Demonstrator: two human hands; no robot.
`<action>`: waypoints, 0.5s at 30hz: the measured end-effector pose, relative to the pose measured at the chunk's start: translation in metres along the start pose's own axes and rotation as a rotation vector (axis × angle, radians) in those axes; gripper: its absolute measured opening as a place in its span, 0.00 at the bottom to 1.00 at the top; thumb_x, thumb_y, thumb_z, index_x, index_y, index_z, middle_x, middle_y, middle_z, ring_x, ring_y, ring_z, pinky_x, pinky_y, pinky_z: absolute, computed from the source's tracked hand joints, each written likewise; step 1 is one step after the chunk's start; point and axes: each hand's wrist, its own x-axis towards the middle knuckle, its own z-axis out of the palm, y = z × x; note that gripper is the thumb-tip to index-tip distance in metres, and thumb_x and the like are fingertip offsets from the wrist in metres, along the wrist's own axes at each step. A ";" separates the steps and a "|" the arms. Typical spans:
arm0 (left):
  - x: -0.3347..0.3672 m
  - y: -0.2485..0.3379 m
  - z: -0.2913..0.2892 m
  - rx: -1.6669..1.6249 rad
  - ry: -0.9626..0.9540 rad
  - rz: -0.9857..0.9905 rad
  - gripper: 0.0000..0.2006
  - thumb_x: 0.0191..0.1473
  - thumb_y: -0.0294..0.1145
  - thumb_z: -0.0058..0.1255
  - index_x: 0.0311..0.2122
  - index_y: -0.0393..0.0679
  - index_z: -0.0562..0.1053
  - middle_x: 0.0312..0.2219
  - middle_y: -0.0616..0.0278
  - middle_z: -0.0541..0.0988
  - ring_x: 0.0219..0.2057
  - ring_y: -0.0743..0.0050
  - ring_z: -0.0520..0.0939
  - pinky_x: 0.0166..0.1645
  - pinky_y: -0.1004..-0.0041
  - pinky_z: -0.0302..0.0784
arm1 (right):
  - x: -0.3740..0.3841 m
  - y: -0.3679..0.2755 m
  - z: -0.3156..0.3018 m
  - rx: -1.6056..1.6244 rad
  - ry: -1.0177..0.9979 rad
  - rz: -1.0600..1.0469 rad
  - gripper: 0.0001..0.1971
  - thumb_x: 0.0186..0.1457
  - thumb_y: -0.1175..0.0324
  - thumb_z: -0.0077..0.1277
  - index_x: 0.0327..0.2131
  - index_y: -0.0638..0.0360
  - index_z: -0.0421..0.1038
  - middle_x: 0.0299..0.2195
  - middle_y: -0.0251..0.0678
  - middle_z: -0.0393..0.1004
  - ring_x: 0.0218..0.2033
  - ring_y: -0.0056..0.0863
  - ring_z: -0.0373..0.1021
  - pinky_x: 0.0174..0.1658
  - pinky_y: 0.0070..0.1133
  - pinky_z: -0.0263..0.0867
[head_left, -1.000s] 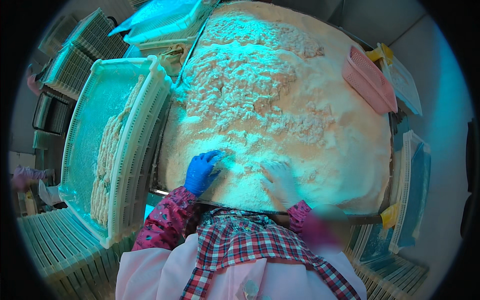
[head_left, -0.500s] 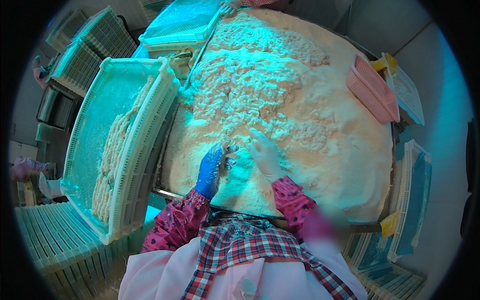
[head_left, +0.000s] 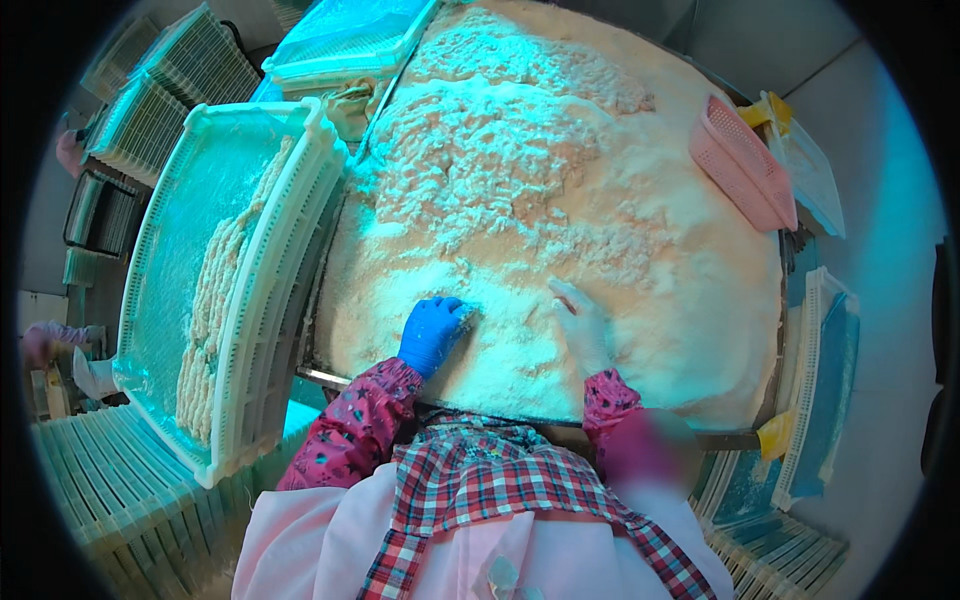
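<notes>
A broad bed of pale, crumb-like coating [head_left: 690, 330] covers the table. My left hand [head_left: 431, 335], in a blue glove, rests palm down in it close to the near edge. Its fingers curl under and crumbs cling about the fingertips; what they hold, if anything, is hidden. To its right lies my right hand [head_left: 583, 325] in a whitish glove, fingers stretched forward and inward on the crumbs. Between the two hands there are loose crumbs. Beyond them the coating rises into a lumpy heap [head_left: 480, 150].
At left, stacked white trays [head_left: 262, 300] carry a row of crumb-coated strips [head_left: 222, 300]. A pink perforated basket [head_left: 742, 165] sits on the table's right side. Another covered tray [head_left: 345, 45] stands at the far left. More trays [head_left: 822, 390] lean at right; a person's sleeve [head_left: 50, 340] shows far left.
My hands have moved apart, the right one going rightward. The left hand has turned palm down and its fingers have curled in. The hand at the table's far end has left the view.
</notes>
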 end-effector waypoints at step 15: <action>-0.005 0.034 0.022 -2.618 0.224 -0.499 0.22 0.61 0.43 0.30 0.54 0.40 0.60 0.54 0.51 0.63 0.56 0.55 0.62 0.60 0.58 0.56 | -0.029 -0.087 0.065 -0.348 -0.071 -0.301 0.16 0.57 0.62 0.44 0.45 0.59 0.69 0.44 0.43 0.70 0.47 0.42 0.66 0.49 0.30 0.62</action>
